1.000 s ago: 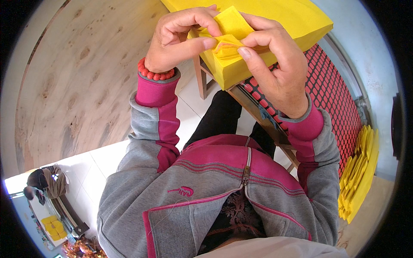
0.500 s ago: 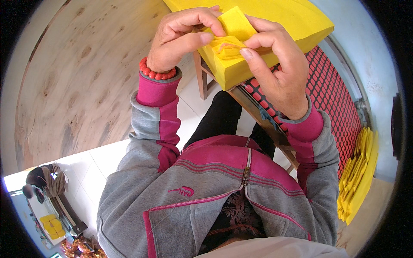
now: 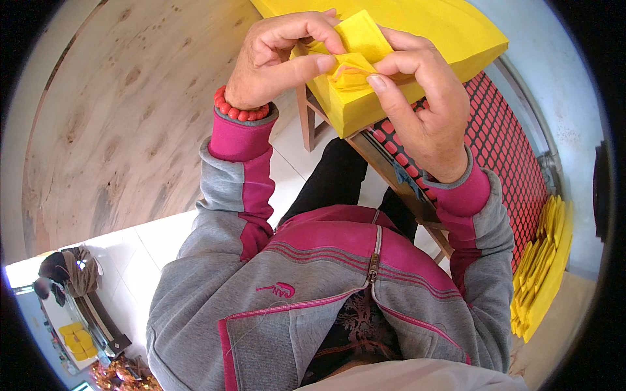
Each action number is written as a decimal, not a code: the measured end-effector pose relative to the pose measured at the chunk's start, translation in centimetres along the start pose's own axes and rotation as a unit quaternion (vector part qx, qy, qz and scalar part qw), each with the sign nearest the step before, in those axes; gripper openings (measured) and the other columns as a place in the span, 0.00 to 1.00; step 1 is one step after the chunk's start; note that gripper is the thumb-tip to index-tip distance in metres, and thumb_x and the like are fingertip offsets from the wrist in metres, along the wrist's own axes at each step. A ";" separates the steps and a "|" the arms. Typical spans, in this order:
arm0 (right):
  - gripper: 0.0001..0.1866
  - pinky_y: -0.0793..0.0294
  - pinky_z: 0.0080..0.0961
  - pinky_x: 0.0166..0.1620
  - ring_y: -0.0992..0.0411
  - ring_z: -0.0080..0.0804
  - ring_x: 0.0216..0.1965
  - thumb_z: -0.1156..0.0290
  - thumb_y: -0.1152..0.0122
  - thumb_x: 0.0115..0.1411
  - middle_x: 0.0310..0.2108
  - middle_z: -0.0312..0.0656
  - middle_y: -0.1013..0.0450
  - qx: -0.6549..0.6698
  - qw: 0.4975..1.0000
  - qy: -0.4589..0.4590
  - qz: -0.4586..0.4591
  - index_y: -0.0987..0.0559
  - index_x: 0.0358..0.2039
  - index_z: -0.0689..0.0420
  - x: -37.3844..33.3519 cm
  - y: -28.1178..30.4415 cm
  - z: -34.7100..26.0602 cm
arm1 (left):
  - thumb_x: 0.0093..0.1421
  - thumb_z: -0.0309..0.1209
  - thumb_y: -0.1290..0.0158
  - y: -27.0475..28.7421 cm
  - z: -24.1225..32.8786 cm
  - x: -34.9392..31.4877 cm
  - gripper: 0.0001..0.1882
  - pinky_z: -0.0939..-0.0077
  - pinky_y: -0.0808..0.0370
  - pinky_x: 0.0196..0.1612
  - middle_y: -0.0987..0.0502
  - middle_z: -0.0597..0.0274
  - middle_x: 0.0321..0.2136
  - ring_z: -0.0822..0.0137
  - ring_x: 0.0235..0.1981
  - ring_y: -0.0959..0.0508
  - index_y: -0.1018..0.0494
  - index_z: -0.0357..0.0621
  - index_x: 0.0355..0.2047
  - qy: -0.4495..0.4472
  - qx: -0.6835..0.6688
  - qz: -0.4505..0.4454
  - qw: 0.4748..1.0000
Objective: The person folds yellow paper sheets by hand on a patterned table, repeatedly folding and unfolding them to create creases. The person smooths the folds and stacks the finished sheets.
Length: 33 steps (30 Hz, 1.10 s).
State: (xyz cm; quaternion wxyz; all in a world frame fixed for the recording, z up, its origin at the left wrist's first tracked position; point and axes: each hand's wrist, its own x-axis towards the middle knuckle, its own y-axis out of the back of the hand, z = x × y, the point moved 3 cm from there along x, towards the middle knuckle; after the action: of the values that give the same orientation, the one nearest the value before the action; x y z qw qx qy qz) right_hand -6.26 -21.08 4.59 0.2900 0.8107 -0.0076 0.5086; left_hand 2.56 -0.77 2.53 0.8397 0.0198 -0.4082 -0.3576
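Between my two hands is a piece of folded yellow paper (image 3: 363, 38), with a flat square part standing up and pleated layers (image 3: 351, 73) below it. An orange-brown edge shows among the pleats. My left hand (image 3: 283, 62), with a red bead bracelet (image 3: 242, 112) at its wrist, pinches the paper's left side between thumb and fingers. My right hand (image 3: 424, 98) grips the right side, its thumb and forefinger closed on the pleats. Just beyond and beneath both hands lies a thick yellow block of stacked paper (image 3: 450, 32). Some of my fingertips are hidden behind the folded piece.
A wooden stool or frame (image 3: 305, 120) holds up the yellow block. Right of it lies a red-and-black patterned surface (image 3: 502, 143), with several folded yellow pieces (image 3: 541, 260) stacked beyond. A large wooden board (image 3: 124, 130) fills the left. Dark cloth items (image 3: 72, 270) lie at lower left.
Both hands and the folded paper have shifted very slightly to the right. The pleats sit a little differently under my thumbs; the grip of both hands is the same.
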 end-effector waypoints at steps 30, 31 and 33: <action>0.07 0.27 0.40 0.51 0.23 0.52 0.46 0.73 0.34 0.58 0.47 0.52 0.22 -0.027 0.999 0.020 -0.017 0.22 0.36 0.60 0.1 -0.2 0.0 | 0.63 0.22 0.49 0.3 -1.7 -0.9 0.06 0.69 0.27 0.53 0.20 0.52 0.43 0.64 0.46 0.21 0.24 0.35 0.38 -0.016 -0.048 0.058 0.997; 0.07 0.27 0.40 0.51 0.23 0.52 0.46 0.73 0.34 0.58 0.47 0.52 0.22 -0.024 0.999 0.018 -0.017 0.22 0.36 0.60 0.1 -0.2 0.0 | 0.61 0.22 0.50 0.3 -1.7 -0.9 0.07 0.68 0.28 0.54 0.20 0.51 0.44 0.62 0.47 0.21 0.23 0.35 0.38 -0.019 -0.055 0.048 0.997; 0.07 0.27 0.40 0.51 0.23 0.52 0.46 0.74 0.35 0.58 0.46 0.52 0.22 -0.022 1.000 0.015 -0.016 0.22 0.36 0.59 0.1 -0.2 -0.1 | 0.59 0.23 0.51 0.3 -1.3 -0.8 0.10 0.66 0.29 0.56 0.20 0.49 0.44 0.59 0.48 0.21 0.23 0.34 0.39 -0.033 -0.053 0.028 0.998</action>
State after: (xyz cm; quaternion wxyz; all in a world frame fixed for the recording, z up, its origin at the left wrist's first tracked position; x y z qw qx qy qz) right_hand -6.22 -20.81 4.60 0.3164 0.7965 -0.0017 0.5153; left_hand 3.36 -0.40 1.23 0.8354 -0.0484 -0.4164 -0.3554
